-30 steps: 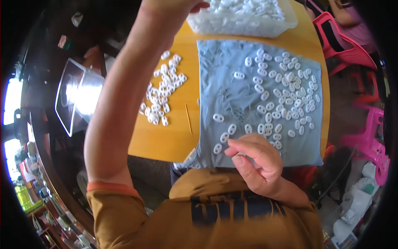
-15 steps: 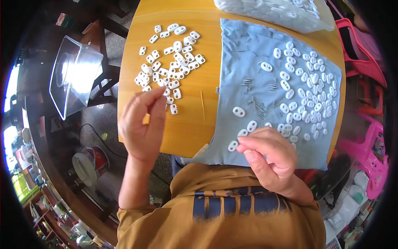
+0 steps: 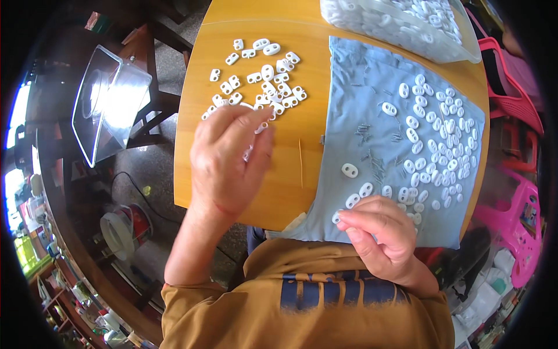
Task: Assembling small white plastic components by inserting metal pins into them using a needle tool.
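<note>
My left hand [image 3: 229, 160] is over a loose group of small white two-holed plastic pieces [image 3: 283, 88] on the left of the wooden table. Its fingers are curled and smeared by motion, so whether they grip a piece is unclear. My right hand [image 3: 383, 235] hovers at the near edge of a light blue cloth [image 3: 340, 139], thumb and fingertips closed on a white oval two-holed cord-lock part [image 3: 337, 216]. Close beyond that hand lie more oval parts [image 3: 353, 200]. Many others [image 3: 419, 109] are spread over the cloth's right side.
Small metal springs [image 3: 376, 168] lie in clusters on the cloth. A thin stick [image 3: 301, 163] rests on the bare wood [image 3: 279, 203]. A clear tub [image 3: 401, 38] of white parts stands at the far right. Left of the table is an upturned clear bin [image 3: 110, 104].
The view has shifted a little. My left hand has moved right, further over the white pieces. My right fingertips have closed on the nearest oval part, which lay on the cloth before.
</note>
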The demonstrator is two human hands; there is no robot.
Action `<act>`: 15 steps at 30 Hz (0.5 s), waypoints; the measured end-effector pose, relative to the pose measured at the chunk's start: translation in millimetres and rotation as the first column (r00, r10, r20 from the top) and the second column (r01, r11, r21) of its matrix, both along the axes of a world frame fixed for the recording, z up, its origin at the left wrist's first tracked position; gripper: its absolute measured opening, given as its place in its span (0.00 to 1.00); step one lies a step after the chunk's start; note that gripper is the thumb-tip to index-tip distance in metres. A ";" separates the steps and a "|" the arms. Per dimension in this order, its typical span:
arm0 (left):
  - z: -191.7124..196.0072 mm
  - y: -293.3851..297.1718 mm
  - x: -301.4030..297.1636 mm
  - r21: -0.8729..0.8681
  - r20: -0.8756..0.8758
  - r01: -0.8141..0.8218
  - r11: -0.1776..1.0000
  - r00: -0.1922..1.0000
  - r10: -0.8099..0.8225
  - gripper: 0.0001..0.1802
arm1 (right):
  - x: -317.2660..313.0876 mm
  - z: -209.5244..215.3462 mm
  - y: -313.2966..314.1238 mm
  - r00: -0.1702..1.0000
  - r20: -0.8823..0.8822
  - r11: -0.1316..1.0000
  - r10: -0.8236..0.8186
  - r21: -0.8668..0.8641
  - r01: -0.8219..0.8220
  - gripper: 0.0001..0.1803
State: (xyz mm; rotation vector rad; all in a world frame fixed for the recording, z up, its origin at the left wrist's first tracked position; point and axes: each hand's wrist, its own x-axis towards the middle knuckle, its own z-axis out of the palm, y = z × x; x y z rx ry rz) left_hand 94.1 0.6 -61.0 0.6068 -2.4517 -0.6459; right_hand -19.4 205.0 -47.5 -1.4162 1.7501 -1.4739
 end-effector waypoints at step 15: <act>9.8 -7.1 -30.7 -0.040 0.045 0.116 0.992 0.992 -0.114 0.06 | 0.0 -6.1 7.0 0.999 0.035 0.999 -0.035 -0.026 0.036 0.12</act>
